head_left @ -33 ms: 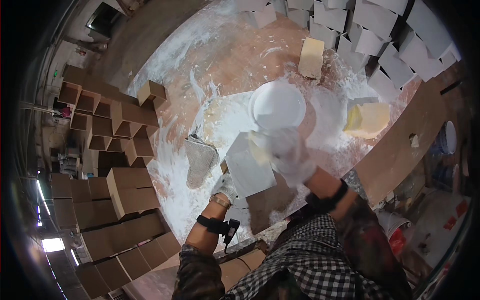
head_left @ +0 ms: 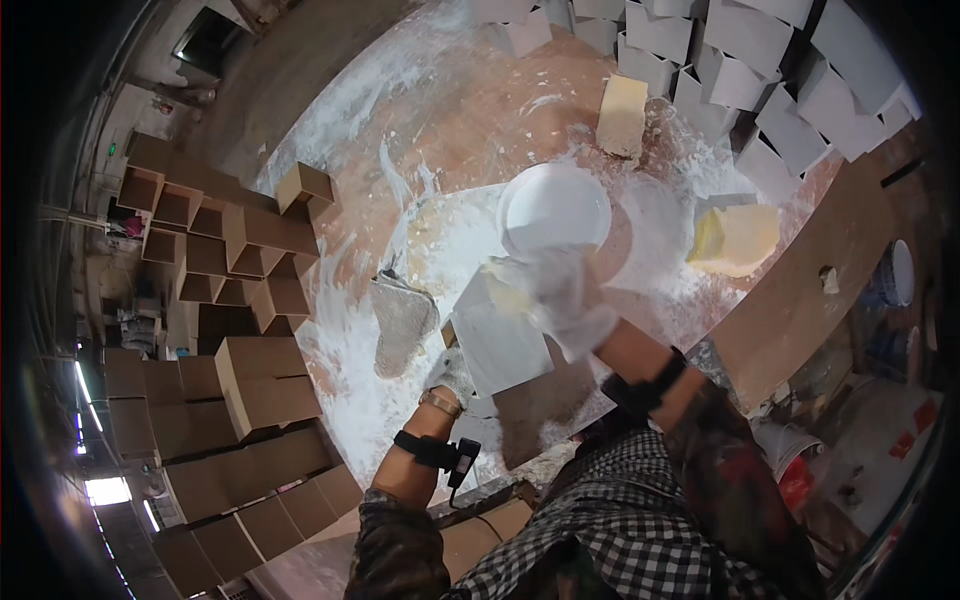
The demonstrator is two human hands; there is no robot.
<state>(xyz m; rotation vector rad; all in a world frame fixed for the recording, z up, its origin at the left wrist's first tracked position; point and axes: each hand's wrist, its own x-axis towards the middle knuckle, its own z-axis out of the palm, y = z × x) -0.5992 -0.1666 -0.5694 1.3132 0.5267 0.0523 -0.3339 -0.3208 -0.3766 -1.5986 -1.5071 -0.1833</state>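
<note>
The white box (head_left: 510,350) is flanked lower-left by the left hand (head_left: 454,374), upper-right by the blurred right hand (head_left: 563,303); finger closure cannot be told.

Right hand (head_left: 562,300): mine, white-gloved, blurred; has slid slightly left and up across the pale grey box (head_left: 505,350), nearer the white bucket (head_left: 558,210). Pale yellow piece (head_left: 511,295) in my grip: shifted the same way, more hidden by the glove. Right forearm (head_left: 638,357) and its black wrist strap (head_left: 645,390): followed, also left and a little up.
</note>
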